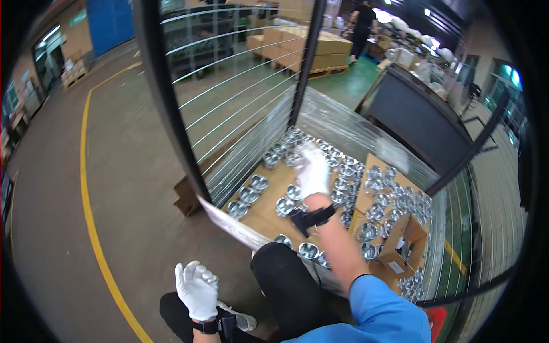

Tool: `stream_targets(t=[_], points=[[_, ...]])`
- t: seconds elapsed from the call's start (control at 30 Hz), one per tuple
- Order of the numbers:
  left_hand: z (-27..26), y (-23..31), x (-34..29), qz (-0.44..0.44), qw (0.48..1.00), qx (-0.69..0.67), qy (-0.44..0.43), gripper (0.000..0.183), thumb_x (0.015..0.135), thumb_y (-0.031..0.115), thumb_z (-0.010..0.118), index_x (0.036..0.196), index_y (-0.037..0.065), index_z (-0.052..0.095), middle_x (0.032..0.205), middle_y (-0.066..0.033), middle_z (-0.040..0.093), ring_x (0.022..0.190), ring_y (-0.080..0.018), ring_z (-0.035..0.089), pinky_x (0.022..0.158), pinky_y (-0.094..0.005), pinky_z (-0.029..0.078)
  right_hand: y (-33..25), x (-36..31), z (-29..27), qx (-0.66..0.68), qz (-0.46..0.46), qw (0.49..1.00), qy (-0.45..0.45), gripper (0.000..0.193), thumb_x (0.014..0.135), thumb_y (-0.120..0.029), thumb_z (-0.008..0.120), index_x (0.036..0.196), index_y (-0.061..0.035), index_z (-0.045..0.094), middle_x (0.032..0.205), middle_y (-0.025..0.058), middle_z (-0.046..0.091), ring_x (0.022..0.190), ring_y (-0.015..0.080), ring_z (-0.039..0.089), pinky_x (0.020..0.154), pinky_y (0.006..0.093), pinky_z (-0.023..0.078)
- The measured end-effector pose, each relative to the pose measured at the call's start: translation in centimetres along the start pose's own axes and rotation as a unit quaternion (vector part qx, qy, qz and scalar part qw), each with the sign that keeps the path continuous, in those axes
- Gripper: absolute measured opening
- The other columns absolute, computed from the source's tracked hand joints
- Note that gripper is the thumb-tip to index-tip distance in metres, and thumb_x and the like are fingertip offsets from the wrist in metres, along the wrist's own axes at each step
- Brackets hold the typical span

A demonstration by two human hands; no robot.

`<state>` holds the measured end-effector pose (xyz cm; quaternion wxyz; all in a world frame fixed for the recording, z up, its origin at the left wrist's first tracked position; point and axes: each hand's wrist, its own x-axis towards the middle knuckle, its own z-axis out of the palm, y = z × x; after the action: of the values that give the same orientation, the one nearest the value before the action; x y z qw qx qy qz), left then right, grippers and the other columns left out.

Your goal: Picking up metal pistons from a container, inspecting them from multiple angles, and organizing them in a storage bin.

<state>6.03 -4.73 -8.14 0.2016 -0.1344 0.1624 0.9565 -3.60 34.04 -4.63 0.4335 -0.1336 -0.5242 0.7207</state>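
Observation:
My right hand (pixel 314 174), in a white glove, reaches over cardboard sheets (pixel 266 210) inside a wire-sided cage. Its fingers are smeared by motion and sit among shiny, hollow metal parts that look like pistons (pixel 286 206). Whether it grips one is hidden. Beside my knee, over the floor outside the cage, my left hand (pixel 197 290) hangs in its own white glove. The fingers are loosely curled and apart, and the palm is bare. A short row of the piston-like parts (pixel 248 195) stands on the cardboard's left side, with denser groups at the back and right.
A small opened cardboard box (pixel 405 246) stands among parts on the right. Black posts (pixel 171 108) and wire mesh (pixel 240 86) bound the cage, with clear film (pixel 354 123) along its far side. Beyond are a grey bin (pixel 420 111), stacked cartons (pixel 303 48) and another person (pixel 363 28).

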Motion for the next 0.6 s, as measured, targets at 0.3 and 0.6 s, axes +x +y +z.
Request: stream_targets(t=[0.3, 0.6], points=[[0.3, -0.8, 1.1, -0.039, 0.996, 0.026, 0.083, 0.038, 0.098, 0.041, 0.048, 0.093, 0.009, 0.068, 0.075, -0.0051, 0.065, 0.063, -0.0208, 0.059, 0.062, -0.0354, 0.047, 11.5, 8.4, -5.4, -0.476, -0.013, 0.873, -0.104, 0.032, 0.086, -0.022, 0.059, 0.113, -0.0076, 0.067, 0.108, 0.0201, 0.067, 0.099, 0.0368, 0.065, 0.09, 0.0419, 0.05], [-1.8, -0.2, 1.0, -0.029, 0.991, 0.064, 0.111, 0.037, 0.099, 0.032, 0.049, 0.114, 0.001, 0.063, 0.095, -0.0134, 0.067, 0.086, -0.0275, 0.062, 0.083, -0.0453, 0.05, 19.7, 9.0, -2.1, -0.682, 0.058, 0.697, -0.213, 0.031, 0.088, -0.014, 0.051, 0.114, -0.01, 0.066, 0.113, 0.0195, 0.066, 0.104, 0.0373, 0.063, 0.09, 0.0454, 0.05]])
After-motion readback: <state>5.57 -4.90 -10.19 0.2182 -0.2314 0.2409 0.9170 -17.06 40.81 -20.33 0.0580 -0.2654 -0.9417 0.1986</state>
